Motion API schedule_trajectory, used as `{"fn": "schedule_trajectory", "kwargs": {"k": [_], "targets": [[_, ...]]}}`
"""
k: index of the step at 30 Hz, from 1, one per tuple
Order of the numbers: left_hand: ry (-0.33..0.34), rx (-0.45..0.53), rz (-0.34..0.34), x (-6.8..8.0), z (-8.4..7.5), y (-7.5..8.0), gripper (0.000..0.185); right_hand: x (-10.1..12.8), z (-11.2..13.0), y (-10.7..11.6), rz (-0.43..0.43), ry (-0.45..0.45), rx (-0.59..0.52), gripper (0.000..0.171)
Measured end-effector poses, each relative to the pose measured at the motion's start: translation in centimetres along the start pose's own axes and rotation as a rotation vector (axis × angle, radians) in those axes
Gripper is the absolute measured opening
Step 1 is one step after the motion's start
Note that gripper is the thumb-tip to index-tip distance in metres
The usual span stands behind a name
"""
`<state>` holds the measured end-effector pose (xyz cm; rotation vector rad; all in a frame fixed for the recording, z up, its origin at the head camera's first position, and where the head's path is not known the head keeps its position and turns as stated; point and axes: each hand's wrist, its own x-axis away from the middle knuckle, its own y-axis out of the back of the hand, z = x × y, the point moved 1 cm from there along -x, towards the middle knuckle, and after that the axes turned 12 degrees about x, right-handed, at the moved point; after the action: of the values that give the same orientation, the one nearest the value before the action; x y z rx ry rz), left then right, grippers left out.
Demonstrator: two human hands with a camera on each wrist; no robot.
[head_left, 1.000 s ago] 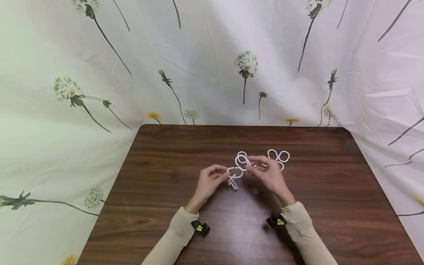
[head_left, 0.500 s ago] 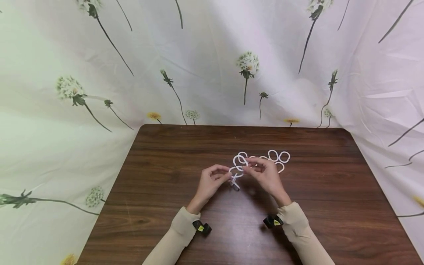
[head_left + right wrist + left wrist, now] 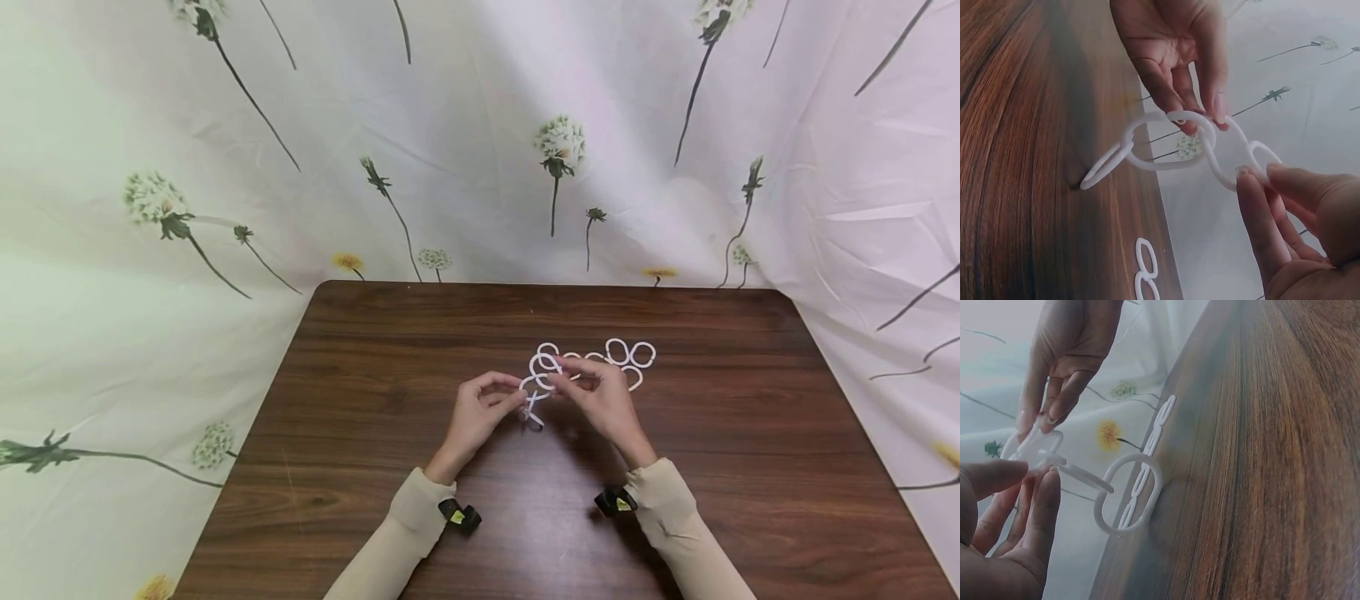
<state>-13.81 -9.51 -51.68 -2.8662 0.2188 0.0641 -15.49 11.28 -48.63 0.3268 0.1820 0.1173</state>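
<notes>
Head view: I see the left hand (image 3: 478, 414) and right hand (image 3: 600, 398) have drawn closer at frame centre, each pinching the white ring chain (image 3: 542, 377) above the table (image 3: 360, 467). I judge the next link is being engaged.

Left wrist: fingertips (image 3: 1044, 487) pinch a ring.

Right wrist: fingertips (image 3: 1254, 187) pinch the neighbouring link (image 3: 1250, 164); loose rings (image 3: 1145, 269) lie at the lower edge.

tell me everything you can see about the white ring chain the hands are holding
The white ring chain is a short string of smooth oval links that look like plastic, hooked one through the next. It is held up above the brown wooden table. The left hand pinches one link and the right hand pinches the neighbouring one, while an end link hangs down towards the tabletop. Whether it touches the wood is unclear.
</notes>
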Motion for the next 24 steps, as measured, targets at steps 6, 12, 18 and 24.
{"fn": "schedule_trajectory", "kwargs": {"k": [6,12,18,24], "targets": [[0.005,-0.006,-0.001,-0.1,0.1,-0.3,0.024,-0.1,0.2,0.1,-0.063,-0.014,0.017,0.025],[0.017,0.014,-0.003,-0.1,0.3,-0.4,0.023,0.3,3.1,0.7,-0.105,-0.005,0.065,0.02],[0.018,0.044,0.007,-0.2,0.4,-0.4,0.022,0.0,2.4,0.5,-0.129,-0.025,0.084,0.018],[0.015,-0.011,-0.006,-0.2,0.5,-0.5,0.024,-0.4,0.1,0.0,-0.157,-0.047,0.099,0.02]]}}
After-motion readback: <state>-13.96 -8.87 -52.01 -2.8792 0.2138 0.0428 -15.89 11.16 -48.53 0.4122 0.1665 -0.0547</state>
